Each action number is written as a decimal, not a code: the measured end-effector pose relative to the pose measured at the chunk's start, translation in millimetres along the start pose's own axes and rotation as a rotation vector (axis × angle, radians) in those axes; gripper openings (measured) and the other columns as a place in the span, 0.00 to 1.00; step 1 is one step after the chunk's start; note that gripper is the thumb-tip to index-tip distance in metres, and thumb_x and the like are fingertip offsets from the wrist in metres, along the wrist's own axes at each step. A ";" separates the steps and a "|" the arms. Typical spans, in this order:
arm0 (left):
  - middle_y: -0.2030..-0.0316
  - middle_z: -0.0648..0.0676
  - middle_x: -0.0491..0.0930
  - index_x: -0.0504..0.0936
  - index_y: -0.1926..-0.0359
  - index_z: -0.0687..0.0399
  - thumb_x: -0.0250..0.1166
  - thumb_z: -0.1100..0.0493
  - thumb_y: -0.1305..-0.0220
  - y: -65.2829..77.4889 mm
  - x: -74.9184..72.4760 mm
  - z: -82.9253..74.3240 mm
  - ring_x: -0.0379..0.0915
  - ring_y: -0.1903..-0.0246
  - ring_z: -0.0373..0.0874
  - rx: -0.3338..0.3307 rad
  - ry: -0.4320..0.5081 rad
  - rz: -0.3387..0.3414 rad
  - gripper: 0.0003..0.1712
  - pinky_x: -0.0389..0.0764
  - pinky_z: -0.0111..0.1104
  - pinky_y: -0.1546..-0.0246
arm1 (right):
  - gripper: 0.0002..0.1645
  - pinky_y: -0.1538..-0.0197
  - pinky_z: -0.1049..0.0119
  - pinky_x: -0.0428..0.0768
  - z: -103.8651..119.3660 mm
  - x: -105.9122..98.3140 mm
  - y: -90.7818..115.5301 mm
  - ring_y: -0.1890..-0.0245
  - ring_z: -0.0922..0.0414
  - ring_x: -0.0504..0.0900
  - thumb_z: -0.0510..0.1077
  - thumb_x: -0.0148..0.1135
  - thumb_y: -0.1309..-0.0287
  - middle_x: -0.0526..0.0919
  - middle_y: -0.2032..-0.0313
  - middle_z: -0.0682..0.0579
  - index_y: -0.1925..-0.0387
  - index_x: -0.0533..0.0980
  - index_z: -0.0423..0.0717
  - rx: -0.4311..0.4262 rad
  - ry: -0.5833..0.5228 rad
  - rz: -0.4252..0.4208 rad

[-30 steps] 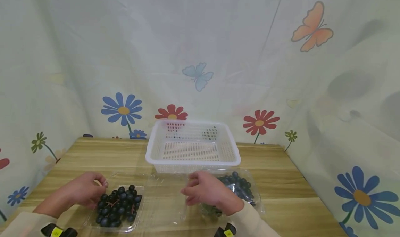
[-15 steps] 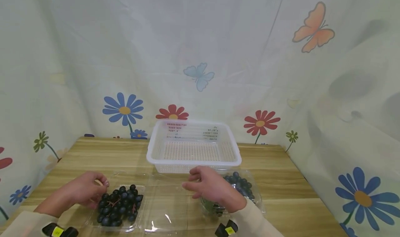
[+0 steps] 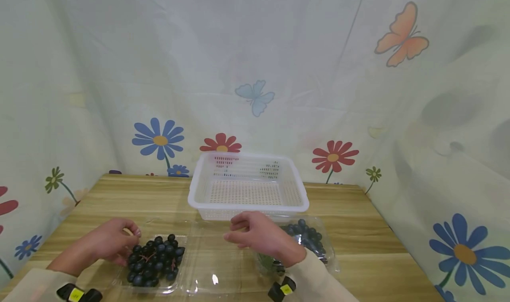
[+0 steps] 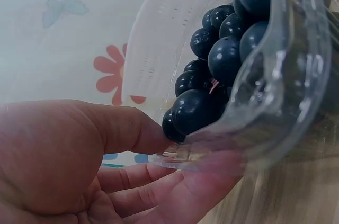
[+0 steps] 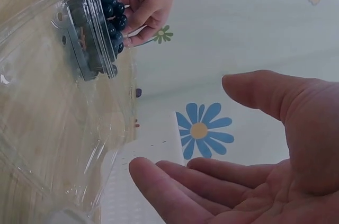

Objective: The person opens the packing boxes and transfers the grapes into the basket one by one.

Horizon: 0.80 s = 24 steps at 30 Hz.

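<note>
Dark grapes (image 3: pixel 157 263) on reddish stems fill a clear plastic box (image 4: pixel 296 91) at the table's left front. My left hand (image 3: pixel 111 240) pinches the box's left wall; in the left wrist view the thumb is on the grape side and the fingers lie under and behind the plastic. The transparent lid (image 3: pixel 213 253) is folded back to the right, flat over the wood. Above the lid's right edge hovers my right hand (image 3: pixel 260 236), holding nothing. Its thumb and fingers are spread apart in the right wrist view. My right hand and forearm partly hide a second grape box (image 3: pixel 323 231).
Behind the boxes stands a white perforated basket (image 3: pixel 247 208) with nothing in it. The wooden table (image 3: pixel 358 231) ends at a flower-printed curtain (image 3: pixel 255 49) at the back and sides. Grapes (image 3: pixel 304 233) show through the second box's clear plastic.
My right hand first rises slightly, then shifts a little left. The lid's glare has changed, and the lid seems to lie flatter. My left hand keeps its hold on the box.
</note>
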<state>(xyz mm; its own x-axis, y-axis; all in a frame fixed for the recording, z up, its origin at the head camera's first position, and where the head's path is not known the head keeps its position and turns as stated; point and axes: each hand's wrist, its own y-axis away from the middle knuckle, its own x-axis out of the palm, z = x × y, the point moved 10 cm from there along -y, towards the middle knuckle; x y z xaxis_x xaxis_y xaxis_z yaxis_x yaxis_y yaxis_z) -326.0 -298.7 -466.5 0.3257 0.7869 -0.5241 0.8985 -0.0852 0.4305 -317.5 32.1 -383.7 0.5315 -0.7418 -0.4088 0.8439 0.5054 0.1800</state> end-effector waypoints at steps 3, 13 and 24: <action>0.67 0.56 0.78 0.76 0.51 0.66 0.59 0.64 0.30 -0.1 0.0 -0.2 0.81 0.71 0.46 0.000 -0.004 -0.001 0.10 0.87 0.38 0.72 | 0.29 0.47 0.52 0.87 1.5 2.5 -3.2 0.47 0.52 0.84 0.52 0.71 0.38 0.84 0.46 0.47 0.41 0.77 0.40 -0.020 0.014 0.013; 0.67 0.55 0.77 0.75 0.51 0.66 0.59 0.64 0.30 1.4 1.2 -2.1 0.80 0.72 0.46 0.008 0.014 -0.004 0.11 0.88 0.38 0.73 | 0.24 0.46 0.56 0.85 5.5 6.8 -9.9 0.47 0.57 0.85 0.53 0.71 0.38 0.87 0.48 0.51 0.45 0.82 0.45 -0.075 0.086 0.016; 0.66 0.56 0.75 0.76 0.50 0.66 0.58 0.64 0.30 2.1 2.9 -5.5 0.81 0.72 0.46 0.013 0.002 -0.024 0.11 0.87 0.38 0.74 | 0.22 0.47 0.63 0.85 9.9 15.4 -17.1 0.48 0.59 0.86 0.51 0.71 0.38 0.88 0.49 0.52 0.47 0.83 0.45 -0.107 0.112 0.033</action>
<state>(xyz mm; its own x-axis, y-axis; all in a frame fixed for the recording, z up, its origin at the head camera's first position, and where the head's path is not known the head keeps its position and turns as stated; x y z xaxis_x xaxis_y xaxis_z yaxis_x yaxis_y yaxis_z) -324.8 -293.2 -463.0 0.3031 0.7902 -0.5327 0.9099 -0.0740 0.4081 -323.0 7.7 -384.2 0.5424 -0.6732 -0.5027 0.8104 0.5771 0.1016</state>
